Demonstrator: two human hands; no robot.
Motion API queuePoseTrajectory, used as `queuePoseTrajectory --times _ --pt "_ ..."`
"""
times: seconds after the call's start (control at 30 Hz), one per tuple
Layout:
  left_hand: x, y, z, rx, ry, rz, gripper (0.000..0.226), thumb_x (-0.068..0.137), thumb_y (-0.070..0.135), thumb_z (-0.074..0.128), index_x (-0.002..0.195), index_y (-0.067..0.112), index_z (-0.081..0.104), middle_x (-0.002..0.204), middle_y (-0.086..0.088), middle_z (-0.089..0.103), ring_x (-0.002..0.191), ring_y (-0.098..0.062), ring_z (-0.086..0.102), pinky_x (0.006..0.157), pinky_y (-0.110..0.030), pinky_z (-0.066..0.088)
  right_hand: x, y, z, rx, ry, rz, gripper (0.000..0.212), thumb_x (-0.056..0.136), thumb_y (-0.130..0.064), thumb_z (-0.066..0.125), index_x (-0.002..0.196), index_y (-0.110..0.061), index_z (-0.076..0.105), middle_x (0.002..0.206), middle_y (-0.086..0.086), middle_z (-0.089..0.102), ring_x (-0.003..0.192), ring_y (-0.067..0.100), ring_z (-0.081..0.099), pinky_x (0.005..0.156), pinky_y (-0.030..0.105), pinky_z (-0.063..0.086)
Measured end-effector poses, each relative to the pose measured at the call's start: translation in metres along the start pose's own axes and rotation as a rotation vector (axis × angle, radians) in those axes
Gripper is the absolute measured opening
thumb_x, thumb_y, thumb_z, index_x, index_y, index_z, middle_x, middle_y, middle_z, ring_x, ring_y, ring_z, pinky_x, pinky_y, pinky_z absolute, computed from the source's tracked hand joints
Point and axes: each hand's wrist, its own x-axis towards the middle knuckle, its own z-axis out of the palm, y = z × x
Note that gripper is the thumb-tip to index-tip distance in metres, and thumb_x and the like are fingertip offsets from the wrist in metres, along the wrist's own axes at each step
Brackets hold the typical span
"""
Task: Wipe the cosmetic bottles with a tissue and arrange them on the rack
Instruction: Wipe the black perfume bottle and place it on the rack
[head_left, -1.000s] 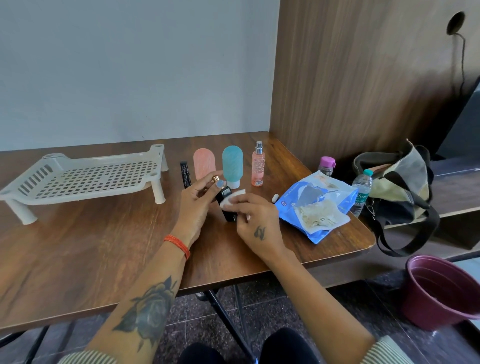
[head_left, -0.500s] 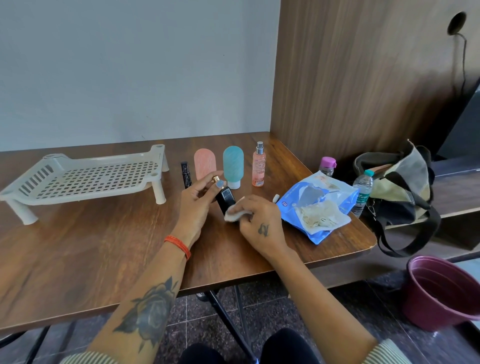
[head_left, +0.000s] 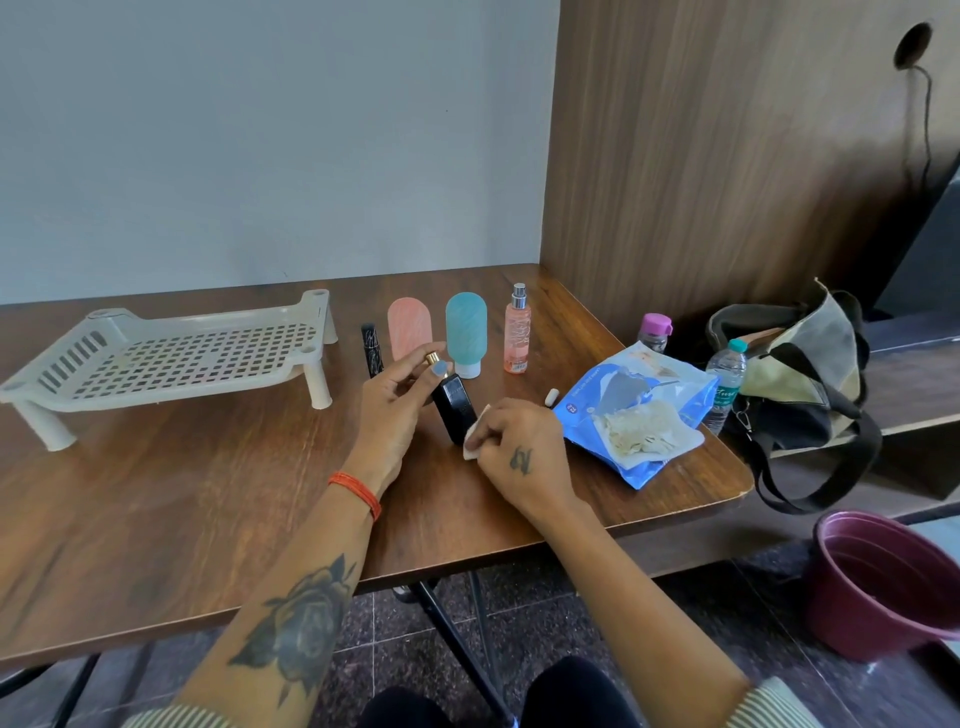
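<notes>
Near the tabletop's right edge my left hand grips the black bottle; my right hand, pinching the tissue, has slid down to its base, so wiping's nearly done.

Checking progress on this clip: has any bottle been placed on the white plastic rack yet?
No, the white perforated plastic rack carries nothing on its surface.

You work on a smooth wood-grain table with a soft sheen. Your black bottle looks glossy, its cap metallic gold. The rack is matt cream plastic; the blue packet is shiny film.
</notes>
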Motion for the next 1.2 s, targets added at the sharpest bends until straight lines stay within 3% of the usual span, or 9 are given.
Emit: queuePoseTrajectory --times 0.17,0.27,0.4,0.57,0.67,0.8,1.0,1.1,1.2 --pt "0.001 -0.002 -0.002 0.038 0.01 0.006 0.027 0.087 0.012 0.061 0.111 0.024 0.062 0.103 -0.012 0.067 0.098 -0.012 0.061 0.076 -0.012 0.052 0.0 -0.001 0.002 -0.038 0.152 -0.048 0.022 0.07 0.003 0.055 0.079 -0.009 0.071 0.085 0.006 0.069 0.083 0.02 0.062 0.074 0.028 0.05" --pt "0.001 -0.001 -0.001 0.039 0.017 0.008 0.028 0.087 0.012 0.061 0.111 0.025 0.06 0.097 -0.013 0.065 0.09 -0.008 0.06 0.075 -0.013 0.052 -0.002 -0.004 0.001 -0.013 0.061 -0.131 0.024 0.07 0.001 0.053 0.077 -0.01 0.072 0.084 0.003 0.069 0.083 0.018 0.062 0.075 0.029 0.051" --pt "0.0 -0.001 -0.001 0.037 0.015 0.004 0.022 0.086 0.013 0.062 0.102 0.029 0.063 0.103 -0.012 0.068 0.098 -0.011 0.061 0.075 -0.015 0.05 -0.001 -0.002 -0.001 -0.061 -0.033 -0.029 0.016 0.07 0.0 0.06 0.067 -0.009 0.073 0.076 0.005 0.068 0.076 0.018 0.06 0.07 0.037 0.053" --pt "0.0 0.001 -0.002 0.012 -0.007 0.006 0.022 0.086 0.012 0.062 0.105 0.023 0.064 0.103 -0.005 0.068 0.095 -0.006 0.064 0.074 -0.015 0.053 -0.002 -0.008 0.004 -0.063 0.139 -0.152 0.034 0.079 -0.005 0.043 0.099 -0.007 0.07 0.103 0.008 0.067 0.1 0.021 0.059 0.089 0.025 0.044" --pt "0.001 0.0 -0.002 0.038 -0.003 0.013 0.022 0.087 0.012 0.062 0.104 0.026 0.064 0.107 -0.009 0.068 0.101 -0.013 0.063 0.082 -0.023 0.054 -0.002 -0.007 0.004 -0.031 0.072 -0.193 0.036 0.075 -0.011 0.037 0.087 -0.007 0.071 0.094 0.007 0.067 0.09 0.022 0.061 0.082 0.027 0.048" --pt "0.0 0.0 -0.001 0.034 0.012 0.006 0.021 0.087 0.013 0.061 0.105 0.023 0.064 0.104 -0.011 0.069 0.097 -0.008 0.062 0.074 -0.012 0.052 -0.002 -0.002 0.004 -0.12 -0.041 -0.074 0.013 0.067 -0.002 0.058 0.064 -0.007 0.07 0.074 0.007 0.064 0.074 0.025 0.059 0.062 0.042 0.051" --pt "0.0 0.0 -0.002 0.013 -0.021 0.001 0.022 0.087 0.013 0.062 0.105 0.025 0.064 0.109 -0.01 0.068 0.103 -0.014 0.063 0.078 -0.017 0.053 0.0 -0.004 0.007 -0.079 0.207 -0.112 0.029 0.079 -0.007 0.045 0.095 -0.004 0.069 0.1 0.012 0.065 0.095 0.025 0.06 0.082 0.029 0.048" --pt "0.0 0.0 -0.002 0.024 -0.027 -0.007 0.024 0.087 0.014 0.061 0.11 0.022 0.063 0.114 -0.009 0.066 0.109 -0.014 0.06 0.083 -0.02 0.053 -0.001 -0.005 0.006 -0.061 0.11 -0.205 0.038 0.078 0.005 0.054 0.113 -0.006 0.064 0.116 0.013 0.061 0.108 0.024 0.057 0.093 0.029 0.046" --pt "0.0 0.0 -0.002 0.009 -0.022 0.0 0.025 0.087 0.012 0.06 0.112 0.019 0.063 0.111 -0.007 0.067 0.103 -0.011 0.063 0.078 -0.016 0.053 -0.001 -0.004 0.003 -0.011 0.12 -0.208 0.03 0.073 0.007 0.055 0.096 -0.006 0.07 0.102 0.009 0.065 0.093 0.019 0.061 0.081 0.024 0.05"
